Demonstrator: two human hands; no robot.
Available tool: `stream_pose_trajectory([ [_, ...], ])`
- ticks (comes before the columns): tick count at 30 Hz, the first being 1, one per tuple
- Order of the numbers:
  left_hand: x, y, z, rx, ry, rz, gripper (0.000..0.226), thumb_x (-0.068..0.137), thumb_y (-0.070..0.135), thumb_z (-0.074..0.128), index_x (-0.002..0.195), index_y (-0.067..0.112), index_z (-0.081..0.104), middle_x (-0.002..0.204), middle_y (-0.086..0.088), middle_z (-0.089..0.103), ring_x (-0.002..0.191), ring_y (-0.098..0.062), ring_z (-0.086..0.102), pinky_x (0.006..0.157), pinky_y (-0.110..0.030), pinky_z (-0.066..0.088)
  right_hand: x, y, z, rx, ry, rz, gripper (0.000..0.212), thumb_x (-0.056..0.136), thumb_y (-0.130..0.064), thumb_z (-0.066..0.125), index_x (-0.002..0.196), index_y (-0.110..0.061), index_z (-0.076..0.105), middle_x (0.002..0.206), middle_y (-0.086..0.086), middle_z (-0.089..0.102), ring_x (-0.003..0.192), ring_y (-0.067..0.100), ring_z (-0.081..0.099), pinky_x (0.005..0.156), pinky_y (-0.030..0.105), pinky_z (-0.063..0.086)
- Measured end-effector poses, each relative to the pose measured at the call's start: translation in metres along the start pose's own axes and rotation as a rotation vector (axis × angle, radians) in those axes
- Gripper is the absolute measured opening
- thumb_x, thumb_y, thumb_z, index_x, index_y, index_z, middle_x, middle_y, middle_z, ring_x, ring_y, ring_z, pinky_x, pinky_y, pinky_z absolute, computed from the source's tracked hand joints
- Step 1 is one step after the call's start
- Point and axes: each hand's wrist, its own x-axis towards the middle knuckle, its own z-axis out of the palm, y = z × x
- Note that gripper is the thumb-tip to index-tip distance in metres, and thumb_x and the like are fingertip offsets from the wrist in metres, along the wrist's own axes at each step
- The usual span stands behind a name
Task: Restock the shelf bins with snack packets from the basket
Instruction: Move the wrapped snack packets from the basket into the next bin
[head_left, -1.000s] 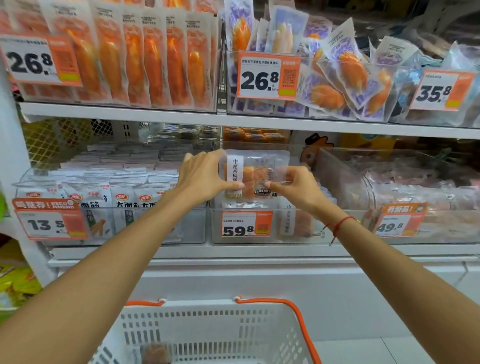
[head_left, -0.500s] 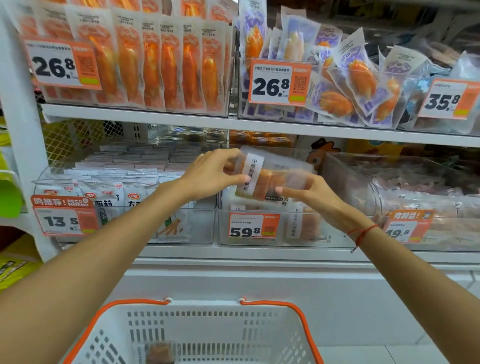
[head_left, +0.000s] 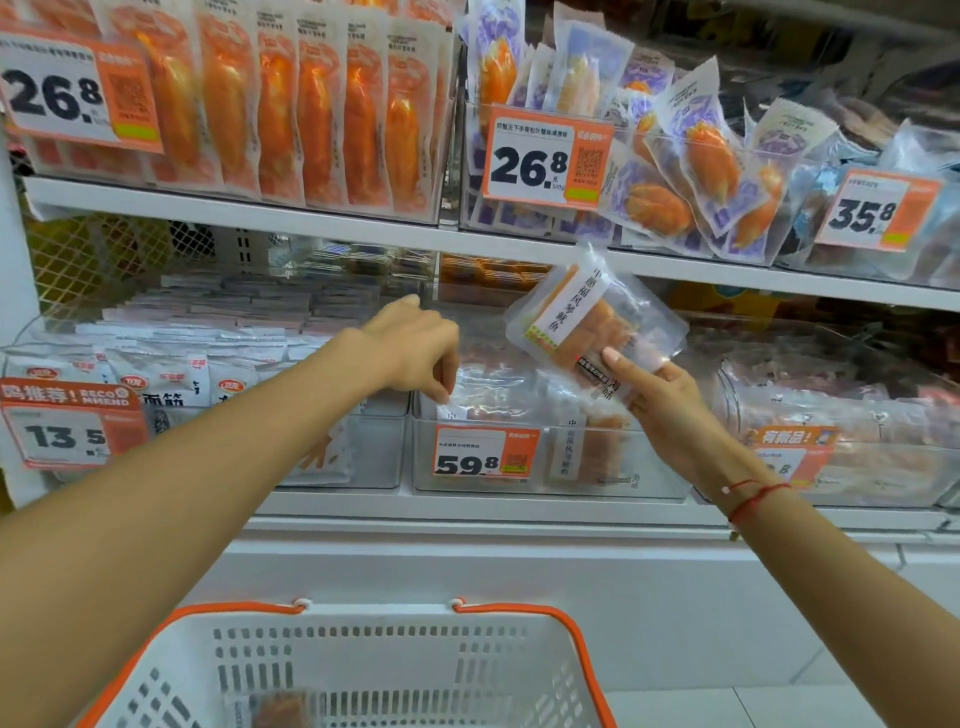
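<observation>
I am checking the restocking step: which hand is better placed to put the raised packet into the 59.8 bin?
Right. The right hand already holds the packet above the bin; the left hand touches packets inside it.
</observation>
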Motion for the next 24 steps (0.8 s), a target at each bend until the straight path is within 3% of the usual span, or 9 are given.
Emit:
stream_pose_trajectory([
  [4, 0.007, -0.009, 0.005, 0.038, 0.016, 0.046, 0.024, 0.077, 0.053, 0.069, 0.086, 0.031, 0.074, 0.077, 0.015, 0.067, 0.064, -0.004, 0.043, 0.075, -0.029, 0.018, 0.006, 0.011, 0.018, -0.08, -0.063, 0.028, 0.043, 0.076, -0.028, 0.072, 0.113, -0.007, 0.066, 0.11, 0.01, 0.071, 0.108, 0.027, 0.065, 0.103, 0.044, 0.045],
  [7, 0.005, -0.016, 0.011, -0.009, 0.059, -0.009, 0.037, 0.074, 0.056, 0.07, 0.057, 0.027, 0.055, 0.057, 0.012, 0.051, 0.054, -0.005, 0.034, 0.074, -0.029, 0.02, 0.014, 0.009, 0.028, -0.215, -0.215, 0.043, 0.051, 0.071, -0.036, 0.075, 0.109, -0.003, 0.067, 0.108, 0.011, 0.071, 0.108, 0.031, 0.064, 0.104, 0.048, 0.042],
  [9, 0.004, -0.016, 0.011, -0.041, 0.06, -0.03, 0.049, 0.074, 0.052, 0.071, 0.049, 0.024, 0.039, 0.05, 0.012, 0.039, 0.051, -0.009, 0.03, 0.075, -0.03, 0.022, 0.021, 0.003, 0.031, -0.327, -0.304, 0.046, 0.041, 0.076, -0.031, 0.072, 0.105, -0.004, 0.068, 0.104, 0.007, 0.073, 0.103, 0.025, 0.066, 0.098, 0.038, 0.047],
  [11, 0.006, -0.016, 0.01, -0.078, 0.044, -0.024, 0.044, 0.075, 0.046, 0.073, 0.049, 0.027, 0.043, 0.051, 0.017, 0.04, 0.052, -0.005, 0.033, 0.075, -0.031, 0.023, 0.028, -0.003, 0.029, -0.408, -0.355, 0.029, 0.025, 0.081, -0.025, 0.069, 0.101, -0.009, 0.07, 0.099, 0.0, 0.074, 0.095, 0.013, 0.069, 0.088, 0.024, 0.05],
  [15, 0.011, -0.021, 0.009, -0.178, -0.029, 0.007, 0.017, 0.072, 0.048, 0.075, 0.075, 0.031, 0.074, 0.056, 0.024, 0.048, 0.06, 0.002, 0.042, 0.078, -0.03, 0.026, 0.043, -0.003, 0.023, -0.553, -0.409, 0.038, 0.013, 0.083, -0.02, 0.069, 0.095, -0.014, 0.071, 0.095, -0.001, 0.074, 0.091, 0.01, 0.069, 0.073, 0.014, 0.05],
  [21, 0.005, -0.019, 0.007, -0.181, -0.026, 0.018, 0.017, 0.08, 0.044, 0.07, 0.092, 0.032, 0.074, 0.062, 0.024, 0.05, 0.072, -0.006, 0.05, 0.079, -0.03, 0.025, 0.055, -0.006, 0.023, -0.626, -0.47, 0.039, 0.021, 0.085, -0.019, 0.067, 0.104, -0.009, 0.07, 0.101, 0.002, 0.073, 0.094, 0.012, 0.068, 0.085, 0.019, 0.053],
  [24, -0.005, -0.018, 0.011, -0.318, -0.061, -0.027, 0.042, 0.077, 0.034, 0.062, 0.118, 0.031, 0.064, 0.095, 0.021, 0.066, 0.084, -0.005, 0.055, 0.082, -0.027, 0.029, 0.056, -0.004, 0.025, -0.609, -0.456, 0.023, 0.018, 0.086, -0.019, 0.066, 0.102, -0.011, 0.07, 0.099, -0.001, 0.072, 0.091, 0.008, 0.068, 0.078, 0.014, 0.053],
])
